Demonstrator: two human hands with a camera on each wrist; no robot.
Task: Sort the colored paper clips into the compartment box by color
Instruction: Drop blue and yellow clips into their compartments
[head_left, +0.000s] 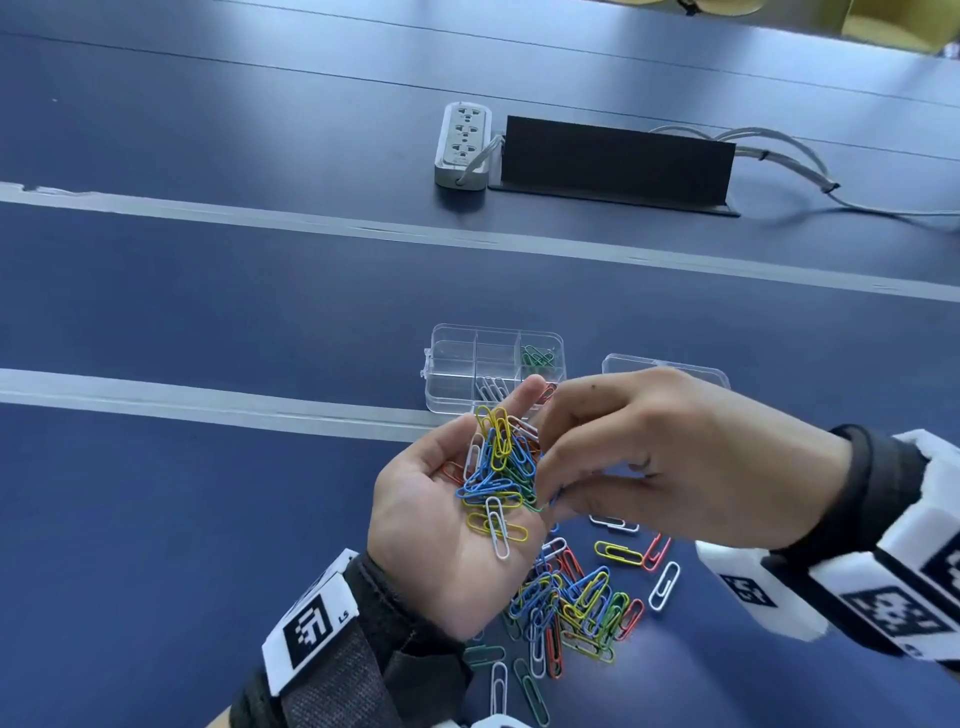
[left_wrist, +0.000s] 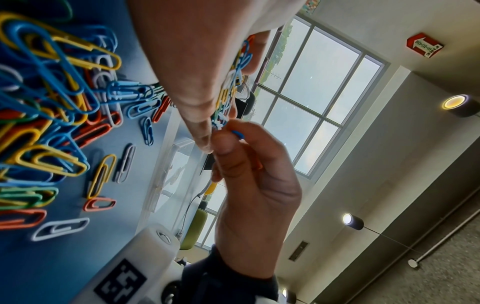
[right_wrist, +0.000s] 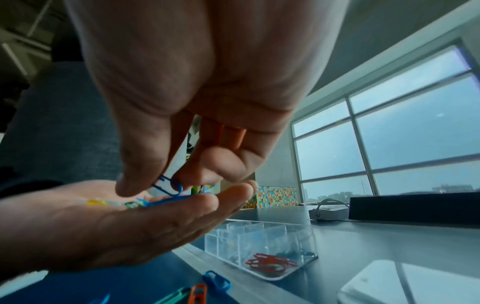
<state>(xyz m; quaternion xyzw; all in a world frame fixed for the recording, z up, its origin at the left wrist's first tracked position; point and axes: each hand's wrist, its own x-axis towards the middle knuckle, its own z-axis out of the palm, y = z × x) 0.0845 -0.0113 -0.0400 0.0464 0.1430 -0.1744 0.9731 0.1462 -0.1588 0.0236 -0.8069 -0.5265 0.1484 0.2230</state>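
My left hand (head_left: 441, 514) lies palm up above the table and cradles a heap of mixed paper clips (head_left: 498, 478) on its flat palm. My right hand (head_left: 649, 457) reaches over that heap, and its thumb and forefinger pinch a blue clip (right_wrist: 168, 185), whose end also shows as the blue clip (left_wrist: 237, 133) in the left wrist view. The clear compartment box (head_left: 447, 364) stands just beyond the hands, with green clips (head_left: 537, 356) at its far right, white clips (head_left: 491, 387) in the near middle and red clips (right_wrist: 270, 262) in a near corner compartment. A larger pile of loose clips (head_left: 576, 603) lies on the table under the hands.
The box's clear lid (head_left: 670, 369) lies to the right of the box, partly behind my right hand. Farther back sit a white power strip (head_left: 462, 145), a black upright panel (head_left: 618, 161) and grey cables (head_left: 810, 171). Pale strips (head_left: 208, 400) cross the blue table (head_left: 208, 519).
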